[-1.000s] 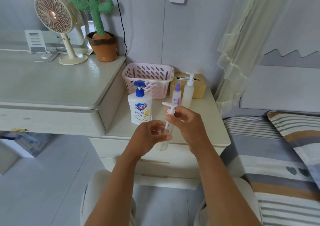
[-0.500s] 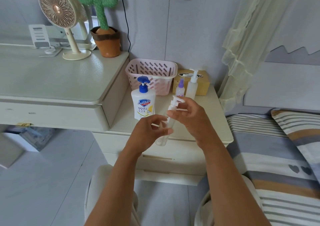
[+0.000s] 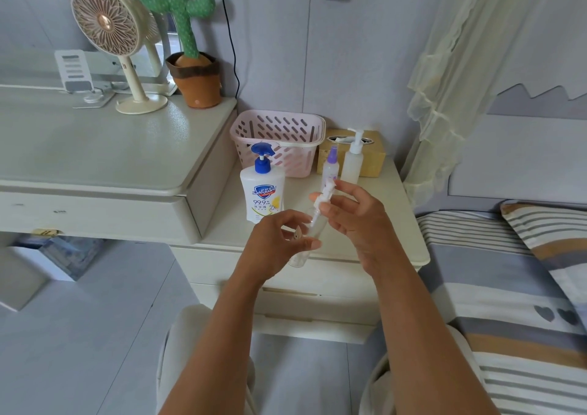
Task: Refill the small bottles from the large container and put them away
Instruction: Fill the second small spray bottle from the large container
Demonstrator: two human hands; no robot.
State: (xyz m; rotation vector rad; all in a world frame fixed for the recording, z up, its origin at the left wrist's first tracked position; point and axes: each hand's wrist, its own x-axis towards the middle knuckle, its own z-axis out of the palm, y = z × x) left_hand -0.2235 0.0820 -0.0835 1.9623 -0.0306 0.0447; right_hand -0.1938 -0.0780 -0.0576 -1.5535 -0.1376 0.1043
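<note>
Opening step, it seems: left hand (image 3: 275, 243) grips the clear small bottle (image 3: 300, 256) over the desk (image 3: 392, 224) edge, right hand (image 3: 357, 221) pinches its white pump head (image 3: 326, 191); next, lift the pump clear, then reach for the Safeguard soap bottle (image 3: 262, 199)

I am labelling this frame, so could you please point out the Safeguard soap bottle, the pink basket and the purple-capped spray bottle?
Safeguard soap bottle (image 3: 262, 200): head view, front label.
pink basket (image 3: 297, 164): head view, slotted front wall.
purple-capped spray bottle (image 3: 330, 170): head view, pale body.
</note>
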